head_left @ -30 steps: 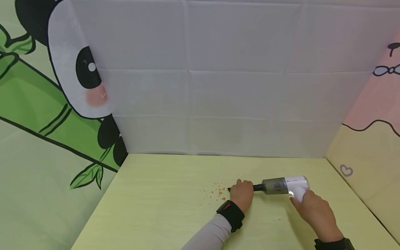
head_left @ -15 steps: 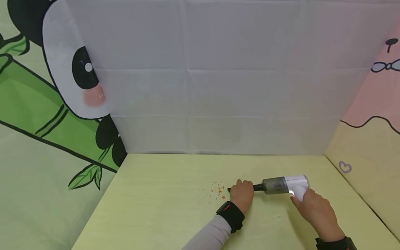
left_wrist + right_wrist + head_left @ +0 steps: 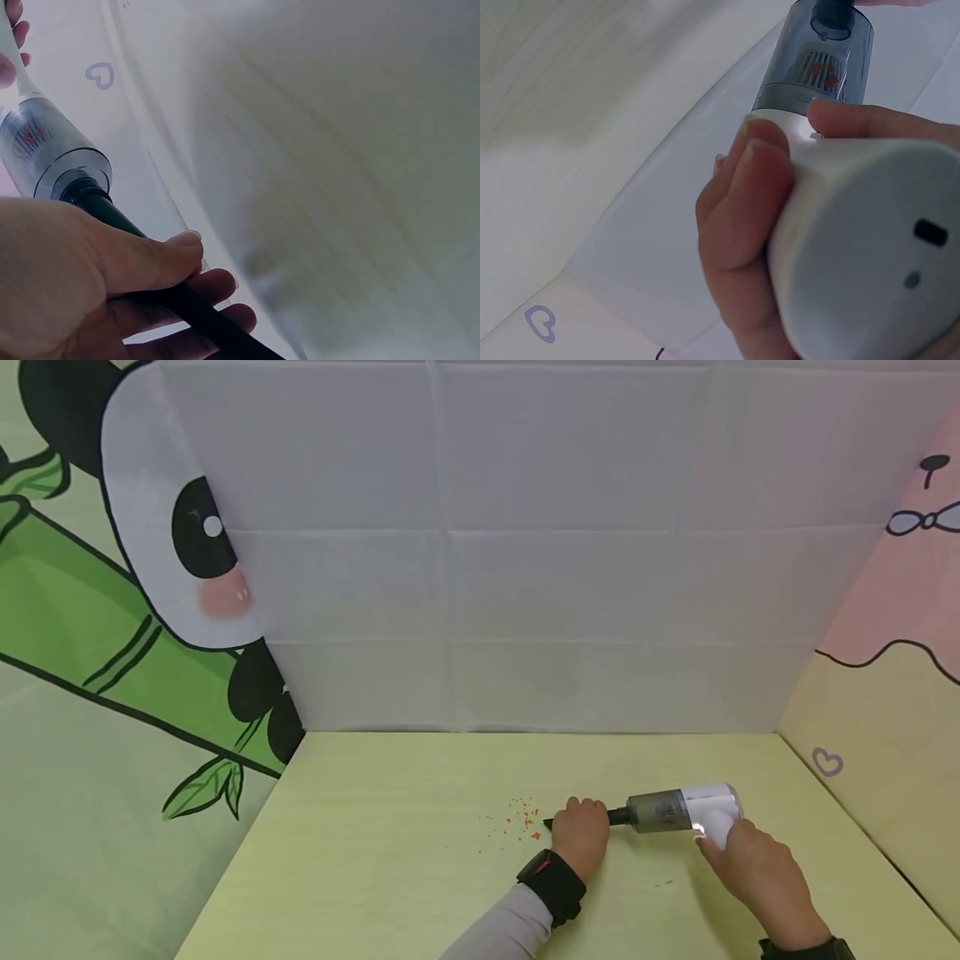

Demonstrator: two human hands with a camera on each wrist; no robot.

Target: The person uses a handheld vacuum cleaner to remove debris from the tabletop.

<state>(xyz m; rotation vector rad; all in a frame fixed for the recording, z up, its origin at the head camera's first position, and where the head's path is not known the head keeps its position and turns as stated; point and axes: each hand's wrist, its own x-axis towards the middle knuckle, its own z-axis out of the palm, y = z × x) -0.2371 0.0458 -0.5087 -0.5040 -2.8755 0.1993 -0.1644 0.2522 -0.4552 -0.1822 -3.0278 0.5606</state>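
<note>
vacuum (image 3: 678,811) lies low over the surface (image 3: 390,860), nozzle tip beside the crumbs (image 3: 521,821). my right hand (image 3: 750,860) clasps its white body; my left hand (image 3: 581,831) wraps fingers (image 3: 217,289) round the nozzle, steadying aim.

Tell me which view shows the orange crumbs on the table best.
The head view: the crumbs lie scattered just beyond the nozzle. The left wrist view shows none; the right wrist view shows only orange bits inside the vacuum.

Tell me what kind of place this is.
Probably a staged tabletop booth, not a lived-in room: a pale green table boxed in by a creased white sheet and cartoon panda panels.
</note>
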